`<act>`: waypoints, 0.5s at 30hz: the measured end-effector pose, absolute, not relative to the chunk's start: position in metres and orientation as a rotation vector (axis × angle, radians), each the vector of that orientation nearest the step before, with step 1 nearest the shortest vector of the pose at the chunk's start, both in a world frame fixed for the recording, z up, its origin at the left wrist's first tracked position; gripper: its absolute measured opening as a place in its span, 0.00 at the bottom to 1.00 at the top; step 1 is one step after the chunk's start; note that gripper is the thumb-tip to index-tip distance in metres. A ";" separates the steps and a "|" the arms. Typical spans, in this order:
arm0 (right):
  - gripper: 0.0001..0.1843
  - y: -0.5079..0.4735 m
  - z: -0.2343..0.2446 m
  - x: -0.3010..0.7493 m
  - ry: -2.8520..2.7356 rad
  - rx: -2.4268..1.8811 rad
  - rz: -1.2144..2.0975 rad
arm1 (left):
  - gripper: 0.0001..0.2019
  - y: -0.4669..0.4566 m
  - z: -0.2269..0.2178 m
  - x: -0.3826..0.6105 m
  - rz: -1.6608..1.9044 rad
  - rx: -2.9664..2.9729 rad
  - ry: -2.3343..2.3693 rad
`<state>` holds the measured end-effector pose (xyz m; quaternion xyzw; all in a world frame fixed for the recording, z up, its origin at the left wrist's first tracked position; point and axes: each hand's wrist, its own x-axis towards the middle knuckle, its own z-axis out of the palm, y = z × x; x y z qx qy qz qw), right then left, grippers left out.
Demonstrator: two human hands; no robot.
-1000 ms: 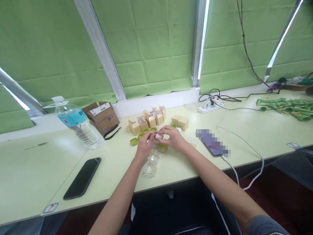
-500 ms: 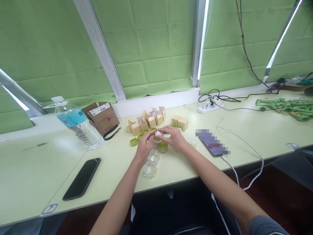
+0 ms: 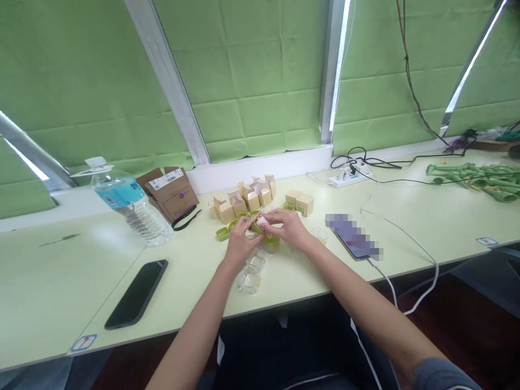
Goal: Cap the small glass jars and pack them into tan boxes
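My left hand (image 3: 240,241) grips a small green plastic cup (image 3: 257,227), its fingers curled round the side. Between the fingertips of my right hand (image 3: 289,226) is a small pinkish-white soft-looking piece (image 3: 262,220), pressed at the mouth of that cup. Fingers cover part of both. Just beyond my left hand, several more green cups (image 3: 222,233) stand in a row. A yellow-green item (image 3: 271,244) lies under my hands, partly hidden. Closer to me are several clear plastic covers (image 3: 249,281), and another clear cover (image 3: 319,234) lies right of my right hand.
Open small cardboard boxes (image 3: 238,202) stand behind, with two closed ones (image 3: 304,205) to their right. Left are a water bottle (image 3: 142,216), a brown carton (image 3: 173,197) and a black phone (image 3: 137,295). A charging phone (image 3: 353,238) and power strip (image 3: 350,176) are right.
The green cup has tilted and shows more plainly between my hands. My left thumb and fingers have shifted slightly round it; the pinkish-white piece stays at its mouth.
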<state>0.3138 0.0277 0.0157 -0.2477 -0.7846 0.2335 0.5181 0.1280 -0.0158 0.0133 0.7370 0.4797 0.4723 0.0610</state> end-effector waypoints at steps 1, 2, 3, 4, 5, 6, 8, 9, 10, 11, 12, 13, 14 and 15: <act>0.14 0.027 0.016 0.314 -1.886 -0.600 0.572 | 0.27 -0.016 0.013 0.128 1.427 2.242 1.453; 0.13 0.027 0.017 0.314 -1.890 -0.605 0.582 | 0.27 -0.016 0.013 0.127 1.425 2.255 1.457; 0.13 0.026 0.018 0.315 -1.892 -0.611 0.584 | 0.27 -0.016 0.013 0.127 1.424 2.267 1.461; 0.13 0.026 0.019 0.315 -1.894 -0.616 0.580 | 0.27 -0.017 0.013 0.127 1.424 2.278 1.462; 0.12 0.026 0.019 0.315 -1.897 -0.620 0.574 | 0.27 -0.017 0.013 0.127 1.423 2.290 1.460; 0.11 0.026 0.019 0.316 -1.903 -0.623 0.569 | 0.27 -0.018 0.013 0.127 1.423 2.300 1.455; 0.09 0.026 0.020 0.316 -1.911 -0.626 0.567 | 0.26 -0.019 0.014 0.128 1.420 2.320 1.436; 0.09 0.026 0.019 0.316 -1.911 -0.627 0.573 | 0.26 -0.020 0.014 0.128 1.419 2.325 1.430; 0.09 0.026 0.019 0.315 -1.907 -0.626 0.581 | 0.25 -0.020 0.015 0.129 1.420 2.325 1.429; 0.10 0.026 0.019 0.315 -1.898 -0.623 0.589 | 0.25 -0.020 0.016 0.129 1.426 2.321 1.433; 0.10 0.026 0.018 0.315 -1.886 -0.617 0.596 | 0.24 -0.020 0.016 0.130 1.434 2.315 1.441; 0.11 0.026 0.018 0.314 -1.874 -0.612 0.604 | 0.24 -0.020 0.017 0.131 1.444 2.309 1.451; 0.12 0.026 0.018 0.314 -1.865 -0.609 0.611 | 0.23 -0.020 0.017 0.132 1.452 2.304 1.460; 0.12 0.026 0.018 0.314 -1.859 -0.612 0.614 | 0.22 -0.020 0.018 0.134 1.457 2.302 1.467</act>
